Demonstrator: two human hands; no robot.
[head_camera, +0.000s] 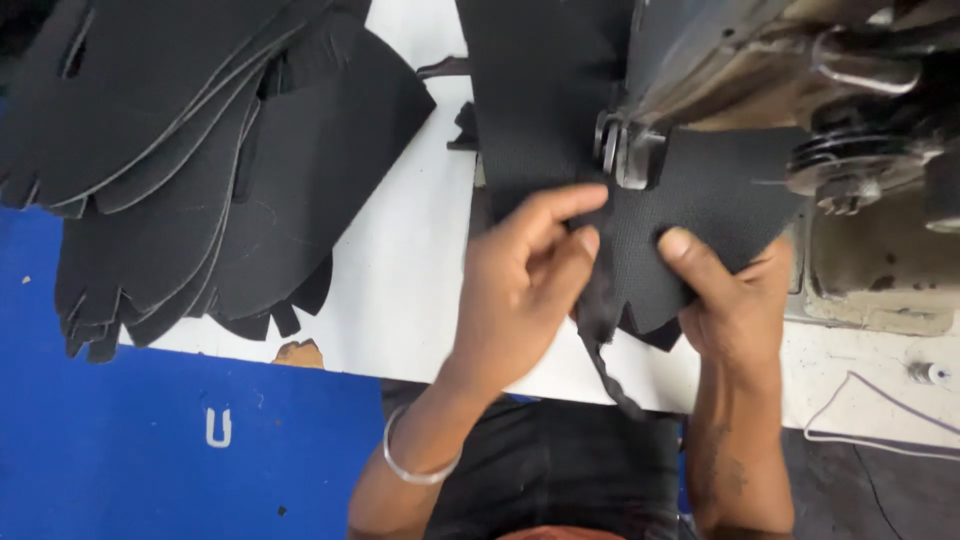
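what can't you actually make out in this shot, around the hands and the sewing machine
Head view only:
- Needle and stitch point: hidden behind the presser foot of the sewing machine.
- Sewing machine: top cut off by the frame edge.
- Black fabric piece: near edge covered by the left hand and right hand.
- Stack of black cut pieces: count unclear, they overlap.
- Small spool: too small to tell.

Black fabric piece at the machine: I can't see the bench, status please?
Left hand and right hand both pinch the black fabric piece. Piece lies under the sewing machine foot. Stack of cut pieces lies clear to the left.
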